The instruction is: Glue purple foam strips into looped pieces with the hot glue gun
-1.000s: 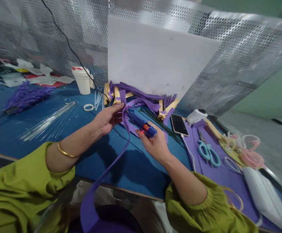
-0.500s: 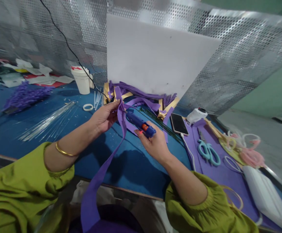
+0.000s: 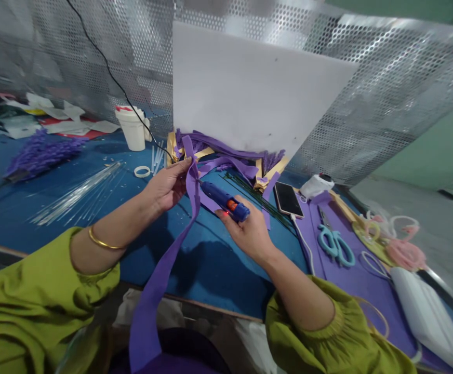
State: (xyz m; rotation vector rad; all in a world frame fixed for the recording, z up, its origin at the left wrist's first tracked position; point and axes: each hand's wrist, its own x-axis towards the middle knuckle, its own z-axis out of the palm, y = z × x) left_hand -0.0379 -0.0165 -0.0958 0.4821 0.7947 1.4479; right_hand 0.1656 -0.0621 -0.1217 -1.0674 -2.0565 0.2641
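Note:
My left hand [image 3: 170, 186] pinches a long purple strip [image 3: 163, 265] near its upper end, thumb on top. The strip hangs down in a curve toward my lap. In my right hand [image 3: 250, 228] is a blue glue gun [image 3: 222, 197] with an orange part and a small red light. Its nozzle points left and meets the strip just beside my left fingers; whether glue is coming out is too small to tell. Behind the hands lie purple strips with gold pieces and lavender sprigs [image 3: 275, 160].
Left: a lavender bunch [image 3: 43, 153], clear thin sticks [image 3: 80, 195], a tape ring [image 3: 142, 171] and a white cup [image 3: 132, 130]. Right: a phone [image 3: 288, 199] on a cable, teal scissors [image 3: 334, 244] on purple sheet, a white block [image 3: 431, 311]. Behind stands a white board [image 3: 257, 88]. A black cord [image 3: 105, 59] crosses above.
The glue gun's nozzle has shifted slightly left, onto the purple strip. My left hand and the strip have moved only a little.

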